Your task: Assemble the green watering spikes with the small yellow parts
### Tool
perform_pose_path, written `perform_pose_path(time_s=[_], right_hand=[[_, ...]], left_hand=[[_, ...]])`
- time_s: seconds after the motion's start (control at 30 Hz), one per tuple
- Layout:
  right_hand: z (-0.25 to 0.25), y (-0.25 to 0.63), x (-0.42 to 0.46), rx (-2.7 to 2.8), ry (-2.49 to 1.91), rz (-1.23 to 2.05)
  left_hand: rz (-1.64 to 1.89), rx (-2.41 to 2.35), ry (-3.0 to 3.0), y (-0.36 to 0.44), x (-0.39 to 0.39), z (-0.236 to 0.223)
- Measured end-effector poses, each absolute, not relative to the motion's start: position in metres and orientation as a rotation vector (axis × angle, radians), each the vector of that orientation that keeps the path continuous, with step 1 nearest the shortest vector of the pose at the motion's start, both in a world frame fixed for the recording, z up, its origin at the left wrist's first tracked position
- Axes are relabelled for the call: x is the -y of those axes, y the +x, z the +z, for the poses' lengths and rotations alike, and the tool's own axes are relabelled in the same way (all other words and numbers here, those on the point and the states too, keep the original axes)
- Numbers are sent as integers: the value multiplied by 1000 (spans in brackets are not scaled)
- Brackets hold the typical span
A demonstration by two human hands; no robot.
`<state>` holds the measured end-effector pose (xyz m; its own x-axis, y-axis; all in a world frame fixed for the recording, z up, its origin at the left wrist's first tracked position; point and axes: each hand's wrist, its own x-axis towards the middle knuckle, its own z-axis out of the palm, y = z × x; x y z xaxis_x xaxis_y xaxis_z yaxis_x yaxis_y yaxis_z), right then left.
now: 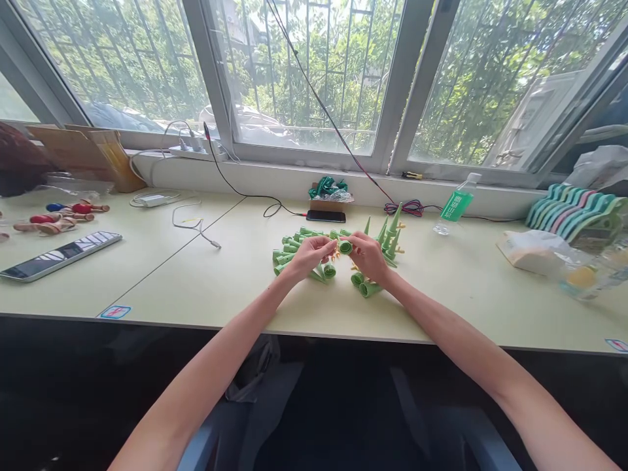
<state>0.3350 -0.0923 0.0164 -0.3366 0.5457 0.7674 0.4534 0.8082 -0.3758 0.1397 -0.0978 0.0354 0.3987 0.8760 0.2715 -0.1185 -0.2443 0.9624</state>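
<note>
My right hand (369, 256) is closed around a hollow green cone (346, 248), its round open end facing me. Close beside that cone, my left hand (313, 254) has thumb and fingertips pinched together; what is between them is too small to make out. Several more green cones (289, 247) lie in a pile behind and beside the left hand. To the right, green cones with small yellow pieces on them (392, 229) stand upright, partly hidden by my right hand. Two loose cones (367, 289) lie on the table below my right wrist.
A black phone (326, 216) lies behind the cones, before a small box with green wrapping (330, 190). At right are a plastic bottle (454, 204), a tissue pack (527, 250) and a row of pastel hangers (574, 212). Cables (199, 226) and wooden toys (53, 221) lie left.
</note>
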Motion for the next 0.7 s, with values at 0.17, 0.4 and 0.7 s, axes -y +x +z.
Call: perform_pose_path(time_s=[0.17,0.4,0.7], right_hand=[[16,335,92,2017,-774,152],[14,335,89,2024,-812,152],[16,329,92,1982,-869,204]], left_hand=[[1133,-731,1539,141,97,34],[1157,-773,1594,142,97,34],[1192,-803,1655,143,100,37]])
